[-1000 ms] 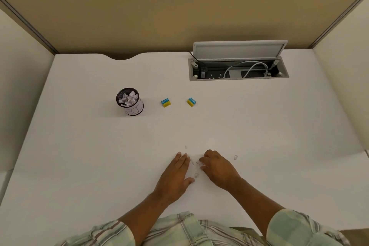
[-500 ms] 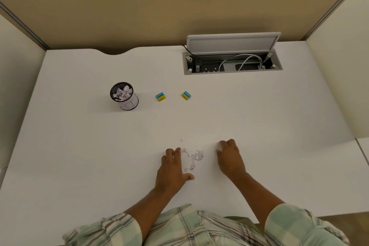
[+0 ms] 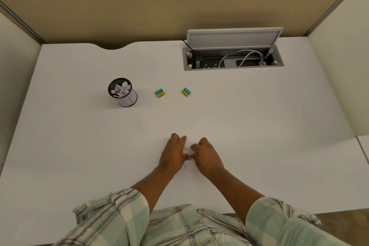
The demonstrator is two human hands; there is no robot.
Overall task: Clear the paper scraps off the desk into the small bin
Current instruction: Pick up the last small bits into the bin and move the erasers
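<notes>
Here, paper scraps (image 3: 186, 149): a small heap on the desk (image 3: 259, 126), enclosed between the two hands — mostly hidden.
Left hand (image 3: 172, 156): fingers kept fairly straight, pressed against the heap.
Right hand (image 3: 207, 158): fingers curled round the heap, seemingly; thumbs are touching.
Small bin (image 3: 122, 92): stood well apart, far left, scraps heaped inside.

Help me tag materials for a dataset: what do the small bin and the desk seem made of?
The small bin looks like dark wire mesh, probably metal: a fine grid shows along its rim, with a white paper-like label round the wall. The desk looks like smooth matte white laminate, though painted board is possible: even colour, no grain.
</notes>
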